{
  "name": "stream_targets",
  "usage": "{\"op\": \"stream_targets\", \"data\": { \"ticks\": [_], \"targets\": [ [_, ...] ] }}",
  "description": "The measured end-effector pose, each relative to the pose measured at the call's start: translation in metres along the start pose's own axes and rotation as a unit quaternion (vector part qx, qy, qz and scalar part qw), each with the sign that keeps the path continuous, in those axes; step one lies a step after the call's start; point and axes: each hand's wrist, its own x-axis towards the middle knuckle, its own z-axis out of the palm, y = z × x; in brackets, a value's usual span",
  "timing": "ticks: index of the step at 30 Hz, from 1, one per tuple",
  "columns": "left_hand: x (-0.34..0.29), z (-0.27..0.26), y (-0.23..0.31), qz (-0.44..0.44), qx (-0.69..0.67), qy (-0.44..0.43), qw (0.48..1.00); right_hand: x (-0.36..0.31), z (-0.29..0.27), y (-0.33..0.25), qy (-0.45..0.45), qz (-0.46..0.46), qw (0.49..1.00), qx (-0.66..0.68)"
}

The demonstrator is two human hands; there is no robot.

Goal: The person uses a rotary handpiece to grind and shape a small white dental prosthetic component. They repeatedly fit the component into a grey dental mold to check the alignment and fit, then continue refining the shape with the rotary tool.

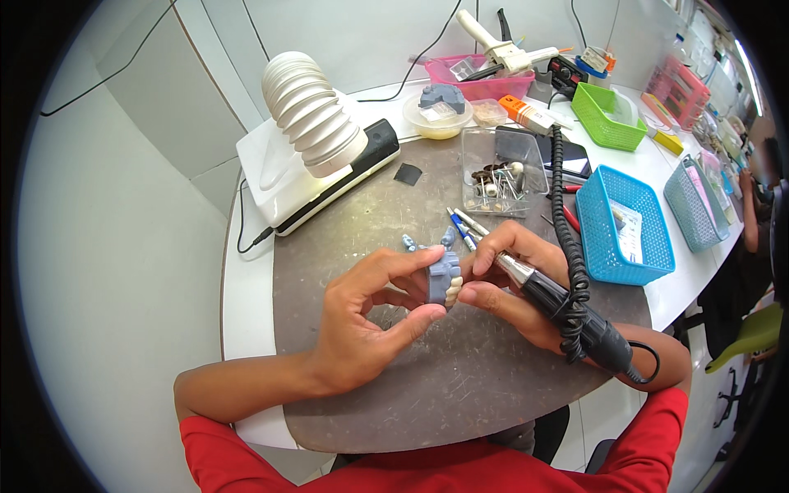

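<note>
My left hand (pixel 349 329) is closed round a blue-grey dental model (pixel 440 283), its thumb and fingertips at the model's edges. Cream-coloured teeth (pixel 454 287) line the side turned toward my right hand. A black and silver rotary handpiece (pixel 546 293) with a coiled black cord lies in my right hand (pixel 505 306), pointing up and left. The right thumb and fingertips come close to the teeth; whether they touch is unclear. The handpiece's tip is hidden by the fingers. Just beyond the model lie small blue-grey pieces (pixel 448 237) and some pens (pixel 462 228).
A white unit with a ribbed hose (pixel 312 115) stands at the back left. A clear box of small rotary bits (pixel 501 177) sits ahead. To the right are blue (pixel 629 267) and green (pixel 604 127) baskets; a pink basket (pixel 444 70) is behind. Another person's arm (pixel 749 218) shows far right.
</note>
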Motion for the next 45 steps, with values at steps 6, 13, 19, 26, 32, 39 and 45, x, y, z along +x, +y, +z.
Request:
{"op": "stream_targets", "data": {
  "ticks": [6, 13, 19, 26, 32, 39, 45],
  "targets": [
    [-0.002, 0.002, 0.003, -0.070, -0.074, 0.025, 0.994, 0.000, 0.005, 0.007, 0.002, 0.005, 0.997, 0.076],
    [0.002, 0.013, 0.003, -0.089, -0.164, 0.064, 0.980, -0.003, 0.011, 0.003, 0.005, -0.010, 1.000, -0.020],
    [0.001, 0.001, -0.005, -0.066, -0.032, 0.054, 0.996, -0.002, 0.009, 0.004, 0.000, -0.049, 0.997, -0.055],
    [0.005, -0.014, -0.008, 0.012, 0.001, -0.034, 0.999, 0.001, 0.002, 0.005, -0.026, -0.044, 0.998, 0.041],
    [0.001, -0.010, -0.008, -0.011, -0.054, -0.010, 0.998, -0.001, 0.004, 0.001, -0.016, -0.017, 0.996, 0.086],
    [-0.002, -0.009, -0.009, -0.013, -0.064, -0.007, 0.998, -0.002, 0.004, 0.004, -0.017, -0.007, 0.996, 0.084],
    [-0.001, -0.006, -0.003, -0.025, -0.055, 0.000, 0.998, -0.001, 0.002, -0.002, -0.027, 0.042, 0.995, 0.089]
  ]
}}
